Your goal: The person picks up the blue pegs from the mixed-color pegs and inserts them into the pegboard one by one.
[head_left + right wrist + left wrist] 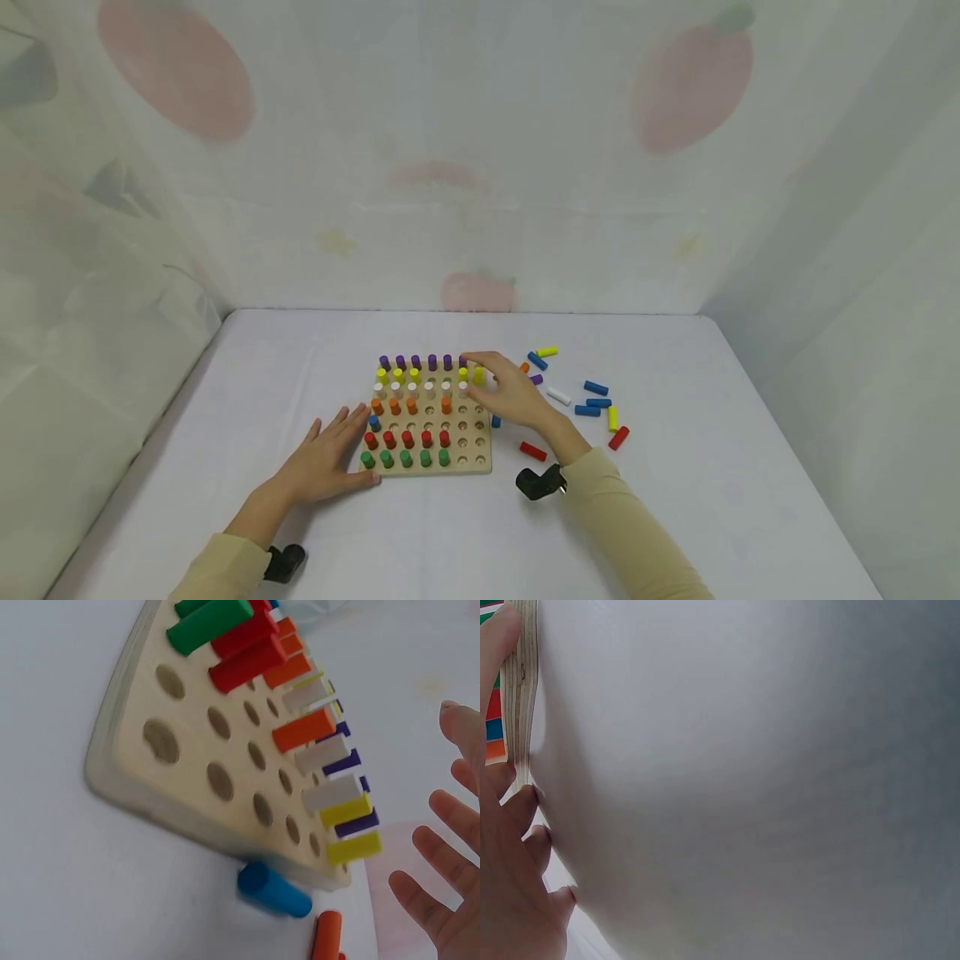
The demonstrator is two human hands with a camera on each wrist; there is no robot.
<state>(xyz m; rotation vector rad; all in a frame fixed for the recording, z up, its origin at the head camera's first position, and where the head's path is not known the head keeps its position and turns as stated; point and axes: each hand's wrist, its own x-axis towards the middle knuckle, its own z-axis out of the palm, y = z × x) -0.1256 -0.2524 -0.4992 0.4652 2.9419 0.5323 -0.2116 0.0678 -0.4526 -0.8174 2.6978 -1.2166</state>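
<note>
The flat wooden pegboard sits on the table, in from the far edge, and its smooth round standing pegs could get knocked if the right hand, fingers apart and seeming empty over the board's far right corner, bumps them. The left hand, fingers spread and gripping nothing, touches the board's left edge; a hard push might slide it into the blue peg by its right edge. More loose round pegs nearer the table's right edge could roll if nudged.

A curtained booth, building type unclear: pale printed cloth hangs at nine, twelve and three o'clock around a white table.
</note>
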